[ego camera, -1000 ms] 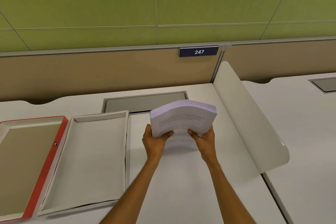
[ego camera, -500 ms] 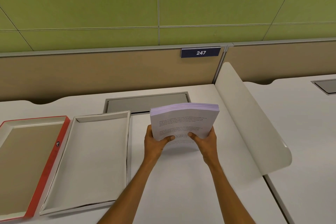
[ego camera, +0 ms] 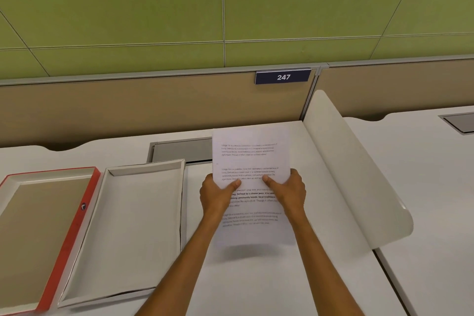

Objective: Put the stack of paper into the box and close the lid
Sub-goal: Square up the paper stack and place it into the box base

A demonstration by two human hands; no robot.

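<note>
A stack of printed white paper [ego camera: 250,154] is held above the desk, its top sheet facing me with text lines showing. My left hand [ego camera: 216,194] grips its left edge and my right hand [ego camera: 288,191] grips its right edge, thumbs on top. To the left of the stack lies an open white box [ego camera: 128,226] with nothing in it. Further left lies its red-edged lid [ego camera: 74,215], inside up.
A white curved divider [ego camera: 359,169] stands to the right of the stack, between this desk [ego camera: 243,277] and its neighbour. A grey cable hatch [ego camera: 182,149] lies behind the box. A tan partition with a plate reading 247 [ego camera: 282,76] runs along the back.
The stack was tilted with its far edge bent down toward the desk; now it is turned so the top sheet faces me, and both hands sit slightly lower.
</note>
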